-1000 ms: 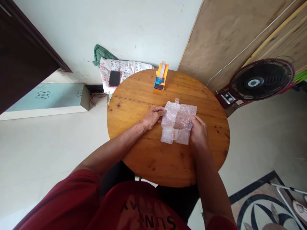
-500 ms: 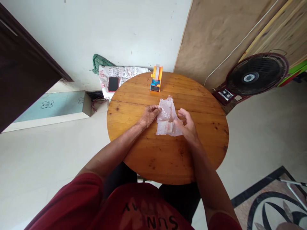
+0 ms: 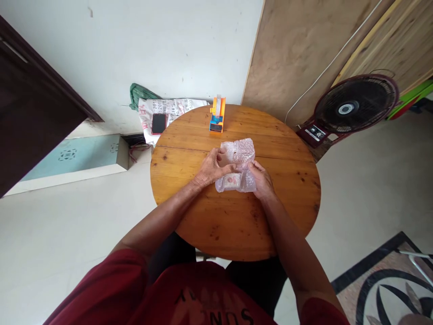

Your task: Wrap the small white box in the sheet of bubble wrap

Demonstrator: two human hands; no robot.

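A sheet of clear, pinkish bubble wrap (image 3: 244, 151) lies partly opened out on the round wooden table (image 3: 216, 225). Within its lower part shows a small pale item with red marks (image 3: 232, 181), seen through or on the plastic. My left hand (image 3: 215, 169) rests at the wrap's left side, its fingers apart and its thumb stretched over the middle. On the right edge of the wrap, my right hand (image 3: 261, 178) pinches the plastic between thumb and fingers.
An orange and blue tape dispenser (image 3: 217, 115) stands near the table's far edge. Beyond the table's left rim, a dark phone (image 3: 158, 123) lies on a printed white sack (image 3: 145, 113) beside green netting (image 3: 142, 94). A dark fan (image 3: 352, 108) stands at the right.
The wrap's right part has been spread out to the right. My right hand has closed on its edge, and my left hand has opened, its thumb now over the wrap.
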